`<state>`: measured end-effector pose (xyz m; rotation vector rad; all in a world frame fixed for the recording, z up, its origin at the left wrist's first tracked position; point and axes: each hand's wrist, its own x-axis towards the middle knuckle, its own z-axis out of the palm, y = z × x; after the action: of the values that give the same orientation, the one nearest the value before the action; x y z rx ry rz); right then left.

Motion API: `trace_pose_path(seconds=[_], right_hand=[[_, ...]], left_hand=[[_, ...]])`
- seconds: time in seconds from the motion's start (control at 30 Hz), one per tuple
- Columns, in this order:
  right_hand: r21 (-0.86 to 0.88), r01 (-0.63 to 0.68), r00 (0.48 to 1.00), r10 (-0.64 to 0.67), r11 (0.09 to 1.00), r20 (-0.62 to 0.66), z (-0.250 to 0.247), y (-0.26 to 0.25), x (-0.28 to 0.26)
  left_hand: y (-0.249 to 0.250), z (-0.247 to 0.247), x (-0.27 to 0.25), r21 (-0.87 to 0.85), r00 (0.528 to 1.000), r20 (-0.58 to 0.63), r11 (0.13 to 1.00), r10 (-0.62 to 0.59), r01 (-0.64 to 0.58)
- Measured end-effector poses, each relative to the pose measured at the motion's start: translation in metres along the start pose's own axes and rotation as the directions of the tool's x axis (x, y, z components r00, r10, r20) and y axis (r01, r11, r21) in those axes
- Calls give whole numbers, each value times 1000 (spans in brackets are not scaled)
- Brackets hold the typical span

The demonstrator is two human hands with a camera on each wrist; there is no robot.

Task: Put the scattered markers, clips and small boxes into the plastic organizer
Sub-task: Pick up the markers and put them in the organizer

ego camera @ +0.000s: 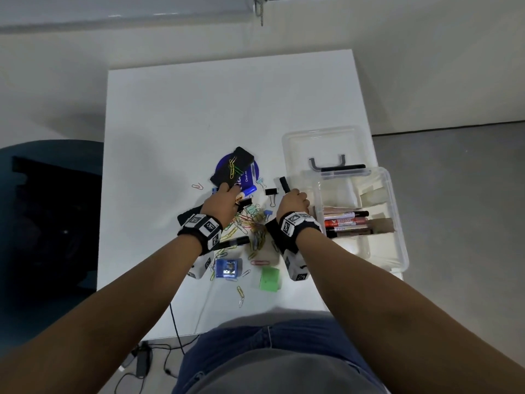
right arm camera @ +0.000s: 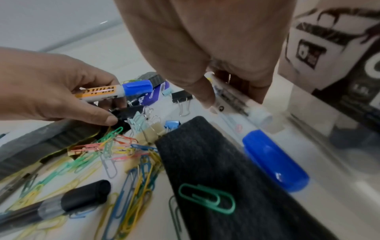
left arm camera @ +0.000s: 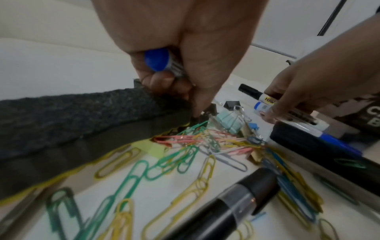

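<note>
My left hand (ego camera: 227, 196) grips a blue-capped marker (left arm camera: 157, 60) over the pile of coloured paper clips (ego camera: 250, 223); its thumb tip touches a black binder clip (right arm camera: 125, 116). My right hand (ego camera: 297, 196) grips a black-capped marker (ego camera: 284, 183) beside the clear plastic organizer (ego camera: 397, 223), which holds several markers (ego camera: 346, 223). Another blue-capped marker (right arm camera: 275, 162) lies on the table against the organizer wall. A black marker (ego camera: 233, 242) lies under my left wrist. A small blue box (ego camera: 226, 268) and a green box (ego camera: 270, 278) sit near the front.
The organizer's lid (ego camera: 324, 146) lies open behind it. Black felt erasers (ego camera: 231, 167) lie among the clips, one on a blue round pad (ego camera: 255, 172). More binder clips (ego camera: 271, 192) sit between my hands. A dark chair (ego camera: 51, 211) stands left of the white table (ego camera: 199, 109).
</note>
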<state>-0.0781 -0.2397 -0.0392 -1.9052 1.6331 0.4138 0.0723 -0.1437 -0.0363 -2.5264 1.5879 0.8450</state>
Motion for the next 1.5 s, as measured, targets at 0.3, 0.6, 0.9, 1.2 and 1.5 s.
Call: trace_pose_path(seconds=[0.3, 0.6, 0.9, 1.2, 1.5], right_hand=[[350, 244, 968, -246, 904, -39, -49, -10, -20], [402, 642, 757, -620, 652, -203, -141, 48, -68], [125, 539, 834, -548, 833, 60, -143, 134, -68], [-273, 343, 928, -279, 899, 249, -143, 149, -45], [-161, 254, 961, -268, 954, -71, -193, 123, -71]], left_hand=[[-6, 26, -52, 60, 973, 216, 993, 83, -98], [7, 17, -59, -2, 986, 156, 998, 55, -55], [85, -49, -65, -343, 978, -104, 917, 179, -204], [176, -60, -51, -42, 895, 19, 895, 445, -444], [225, -28, -41, -2, 869, 104, 874, 483, -486]])
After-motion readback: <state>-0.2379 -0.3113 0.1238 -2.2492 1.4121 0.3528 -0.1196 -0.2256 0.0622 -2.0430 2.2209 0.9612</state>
